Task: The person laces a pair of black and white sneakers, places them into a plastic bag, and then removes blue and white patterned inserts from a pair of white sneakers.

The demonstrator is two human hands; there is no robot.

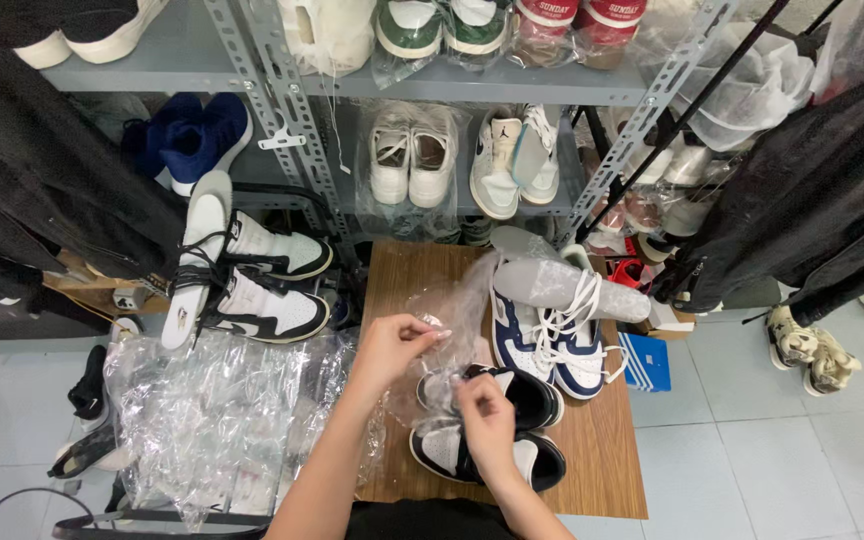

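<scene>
We see the left hand [392,345] raised above the wooden table [612,470], its forearm coming up from the lower edge of the view; the thumb and fingertips are pinched together on the edge of a clear plastic bag [452,310], lifting the thin film upward. The right hand [487,425] sits lower and just to the right, wrist bent, fingers curled and closed on the same film where it wraps a pair of black-and-white sneakers [492,425]. That pair lies near the front edge of the table, directly under the right hand, the two shoes side by side with toes pointing left.

Going from the left, we find a heap of crinkled transparent plastic bags [222,410] piled beside the table, glossy and creased. Above it two black-and-white high-top sneakers [262,285] lie on their sides, with pale insoles [192,260] resting across them and loose black laces. On the table, to the right of the hands, a pair of navy-and-white sneakers [542,335] stands close to the bagged pair, white laces untied, with grey insoles [567,285] laid over the tops. Just off the table's right edge sits a blue striped box [644,362].

Behind the table a grey metal shelf rack [282,80] holds more shoes, several wrapped in clear film. Dark garments [812,200] hang at the right side and crowd the space there.
</scene>
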